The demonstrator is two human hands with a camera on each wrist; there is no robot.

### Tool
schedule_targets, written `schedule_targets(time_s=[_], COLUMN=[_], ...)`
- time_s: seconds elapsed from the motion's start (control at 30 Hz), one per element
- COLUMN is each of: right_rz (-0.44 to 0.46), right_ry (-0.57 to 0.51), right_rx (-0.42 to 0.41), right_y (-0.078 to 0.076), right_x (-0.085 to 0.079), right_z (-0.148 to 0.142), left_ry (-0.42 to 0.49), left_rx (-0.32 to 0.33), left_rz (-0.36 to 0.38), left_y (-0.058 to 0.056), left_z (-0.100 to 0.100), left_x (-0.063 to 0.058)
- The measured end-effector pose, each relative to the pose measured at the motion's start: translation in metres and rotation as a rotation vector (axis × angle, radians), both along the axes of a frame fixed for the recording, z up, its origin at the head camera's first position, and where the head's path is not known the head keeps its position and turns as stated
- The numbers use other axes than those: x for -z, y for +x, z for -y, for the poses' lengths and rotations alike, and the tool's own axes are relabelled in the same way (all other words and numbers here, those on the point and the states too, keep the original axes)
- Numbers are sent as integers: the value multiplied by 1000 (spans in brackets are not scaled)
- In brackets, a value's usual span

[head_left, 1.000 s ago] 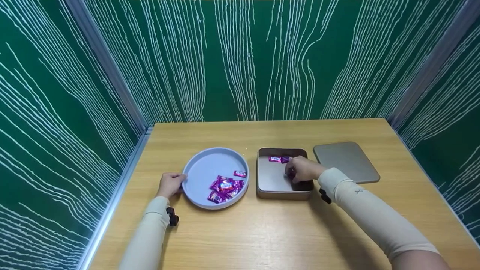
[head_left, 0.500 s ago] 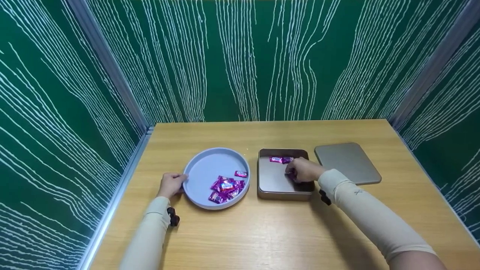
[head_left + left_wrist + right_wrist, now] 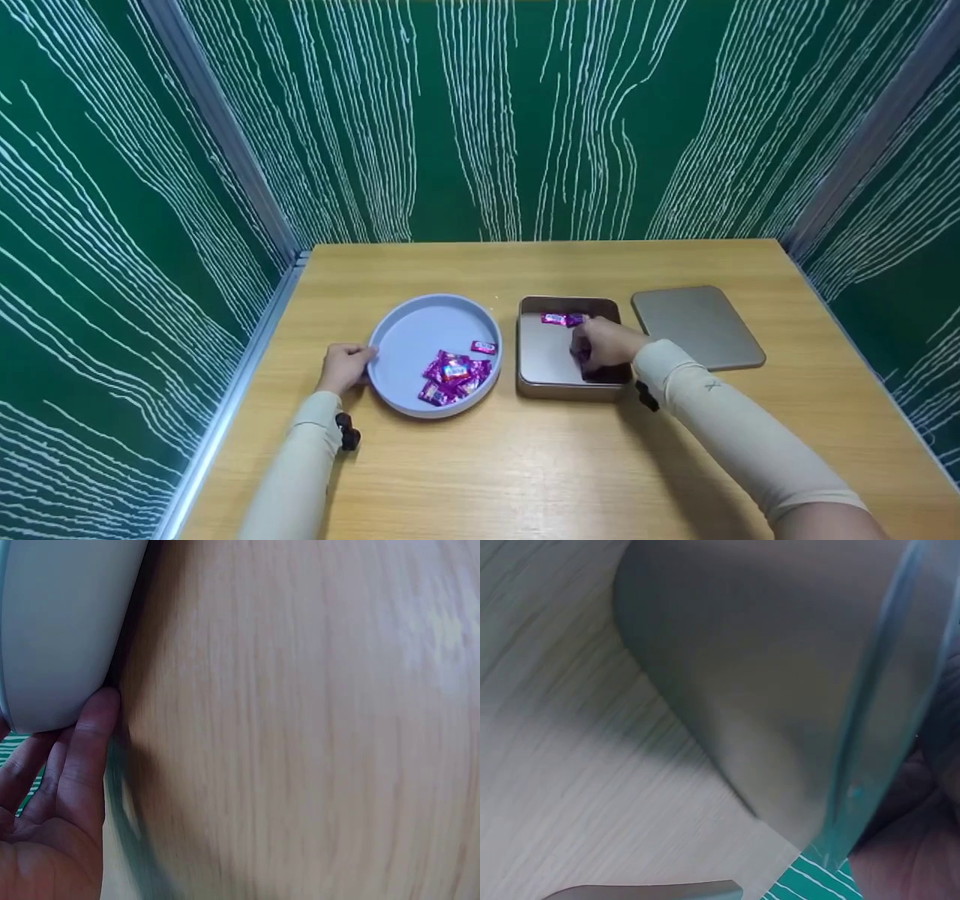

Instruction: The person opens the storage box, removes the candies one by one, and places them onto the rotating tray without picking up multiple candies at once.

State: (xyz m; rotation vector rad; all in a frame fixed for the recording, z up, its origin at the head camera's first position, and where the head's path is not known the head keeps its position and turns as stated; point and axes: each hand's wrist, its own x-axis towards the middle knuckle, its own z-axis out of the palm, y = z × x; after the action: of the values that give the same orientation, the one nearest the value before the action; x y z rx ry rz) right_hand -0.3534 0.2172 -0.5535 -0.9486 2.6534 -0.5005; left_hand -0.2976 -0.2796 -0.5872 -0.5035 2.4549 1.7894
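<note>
My left hand point(image 3: 343, 367) holds the left rim of a round pale-blue tray point(image 3: 401, 337), thumb at the rim. In the left wrist view, its fingertips point(image 3: 97, 709) press against the low outer wall of the tray point(image 3: 67, 630). A pile of shiny purple-pink wrapped candies point(image 3: 455, 371) lies in the tray, with one candy point(image 3: 484, 347) apart near its right wall. My right hand point(image 3: 609, 345) reaches into a square metal tin point(image 3: 544, 356), fingers curled around a purple candy point(image 3: 584, 355), mostly hidden. Two candies point(image 3: 555, 319) lie in a row along the tin's back wall.
A flat square metal lid point(image 3: 697, 326) lies on the wooden table point(image 3: 465, 465) right of the tin. Green walls with white lines point(image 3: 472, 120) enclose the back and sides. The tin's outer wall point(image 3: 742, 675) fills much of the right wrist view.
My right hand stays low inside the tin, with only a slight shift of its fingers. The left hand keeps its hold on the tray. The head view drifts slightly.
</note>
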Motion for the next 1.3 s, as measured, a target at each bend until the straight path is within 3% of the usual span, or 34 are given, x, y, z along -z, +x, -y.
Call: schedule_targets(time_s=[0.47, 0.83, 1.07, 1.3], right_rz=[55, 117, 57, 106], right_ry=[-29, -123, -238, -347], right_rx=[43, 207, 204, 227], right_y=[1, -2, -1, 4], right_x=[-7, -43, -66, -76], right_z=[1, 4, 24, 59], left_ry=[-19, -34, -47, -44], left_rx=[4, -2, 0, 0], left_rz=[4, 19, 19, 16], left_y=[1, 0, 0, 1], left_z=[0, 0, 1, -1], left_x=[0, -1, -1, -1])
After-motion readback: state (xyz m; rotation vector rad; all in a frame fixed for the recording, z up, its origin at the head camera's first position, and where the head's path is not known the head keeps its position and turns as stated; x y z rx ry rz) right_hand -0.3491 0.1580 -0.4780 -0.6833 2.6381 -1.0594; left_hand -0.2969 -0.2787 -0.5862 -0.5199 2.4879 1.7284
